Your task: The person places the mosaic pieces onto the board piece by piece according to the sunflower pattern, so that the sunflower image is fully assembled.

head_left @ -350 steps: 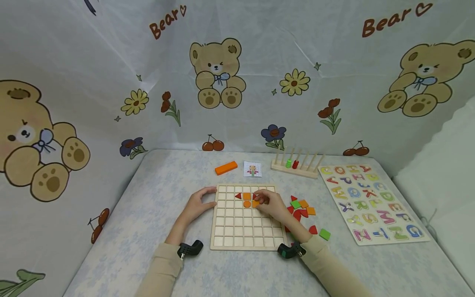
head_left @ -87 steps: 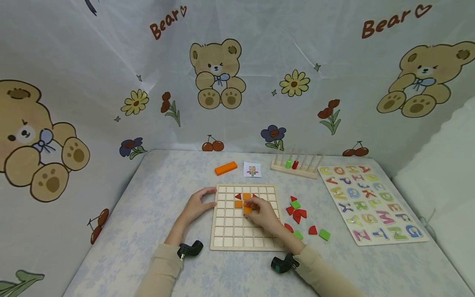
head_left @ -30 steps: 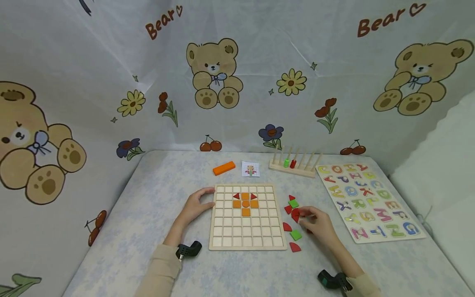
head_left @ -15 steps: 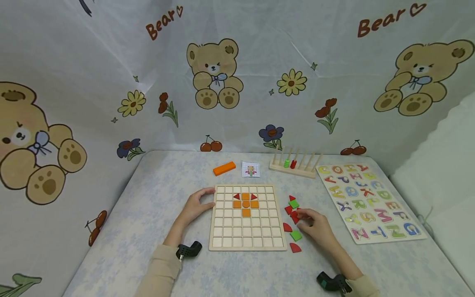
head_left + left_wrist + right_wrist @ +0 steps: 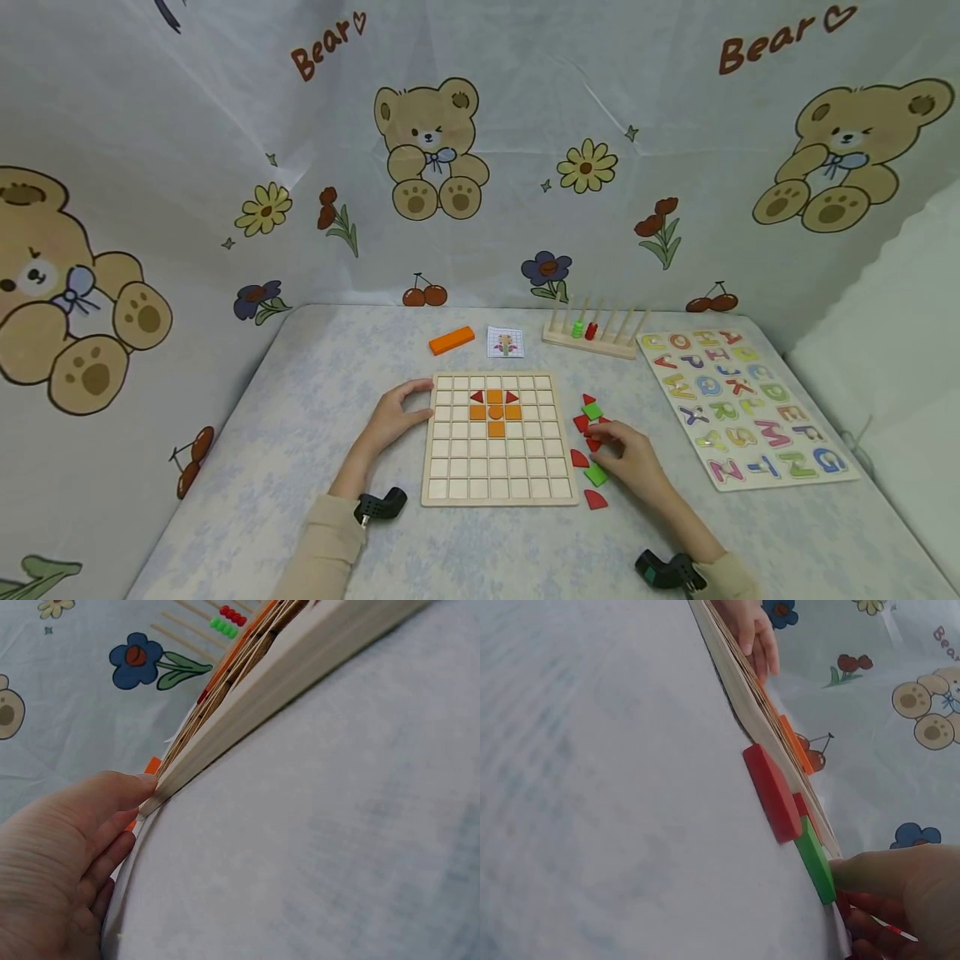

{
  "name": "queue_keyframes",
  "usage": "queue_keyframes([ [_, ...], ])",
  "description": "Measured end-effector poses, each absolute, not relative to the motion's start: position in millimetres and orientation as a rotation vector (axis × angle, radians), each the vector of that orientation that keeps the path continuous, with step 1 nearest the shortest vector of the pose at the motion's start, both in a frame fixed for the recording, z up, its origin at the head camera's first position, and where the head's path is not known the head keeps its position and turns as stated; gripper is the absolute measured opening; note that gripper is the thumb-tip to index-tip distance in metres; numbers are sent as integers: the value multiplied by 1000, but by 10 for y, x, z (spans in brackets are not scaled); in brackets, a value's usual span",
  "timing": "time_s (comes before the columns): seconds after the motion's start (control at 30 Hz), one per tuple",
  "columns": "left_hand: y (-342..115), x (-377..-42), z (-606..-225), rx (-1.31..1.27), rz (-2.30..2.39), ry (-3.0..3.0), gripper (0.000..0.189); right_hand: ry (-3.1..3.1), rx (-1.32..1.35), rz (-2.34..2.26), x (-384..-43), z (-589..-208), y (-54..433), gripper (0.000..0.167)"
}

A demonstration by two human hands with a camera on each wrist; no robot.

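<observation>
A wooden grid board point(image 5: 498, 467) lies on the table. On it, orange squares point(image 5: 494, 397) form a cross around an orange disc point(image 5: 496, 412), with red triangles point(image 5: 477, 397) on either side of the top square. My left hand point(image 5: 393, 417) rests against the board's left edge, thumb and fingers spread; the left wrist view shows the thumb point(image 5: 112, 791) touching that edge. My right hand point(image 5: 630, 454) reaches over loose pieces to the board's right, its fingers and thumb around a red piece point(image 5: 593, 445). Whether they pinch it is unclear, as the fingers partly cover it.
Red quarter-round pieces point(image 5: 596, 500) and green squares point(image 5: 596, 475) lie beside the board. Behind stand an orange block point(image 5: 452, 340), a pattern card point(image 5: 506, 342) and a peg rack point(image 5: 590, 342) with green and red beads. A letter board point(image 5: 750, 408) lies right.
Several orange pieces have been set in the grid since the earliest frame. My right hand has left the board for the loose pieces, then shifted slightly left. The left hand stays put.
</observation>
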State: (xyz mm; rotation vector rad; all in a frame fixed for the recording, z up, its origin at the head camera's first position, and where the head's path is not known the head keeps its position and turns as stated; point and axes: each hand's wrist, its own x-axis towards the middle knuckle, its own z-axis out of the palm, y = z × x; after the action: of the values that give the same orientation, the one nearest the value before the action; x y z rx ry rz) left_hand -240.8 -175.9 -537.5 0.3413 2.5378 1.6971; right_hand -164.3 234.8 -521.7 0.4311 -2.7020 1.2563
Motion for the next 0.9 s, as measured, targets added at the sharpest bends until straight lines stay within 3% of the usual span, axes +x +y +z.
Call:
queue_keyframes([
  [0.33, -1783, -2404, -5383, 380, 1706, 2544, 52, -2649, 390, 1310, -1660, -5158, 2221, 38],
  [0.9, -1753, -2405, -5358, 313, 1703, 2532, 50, -2554, 622, 1484, -1906, -5074, 1488, 39],
])
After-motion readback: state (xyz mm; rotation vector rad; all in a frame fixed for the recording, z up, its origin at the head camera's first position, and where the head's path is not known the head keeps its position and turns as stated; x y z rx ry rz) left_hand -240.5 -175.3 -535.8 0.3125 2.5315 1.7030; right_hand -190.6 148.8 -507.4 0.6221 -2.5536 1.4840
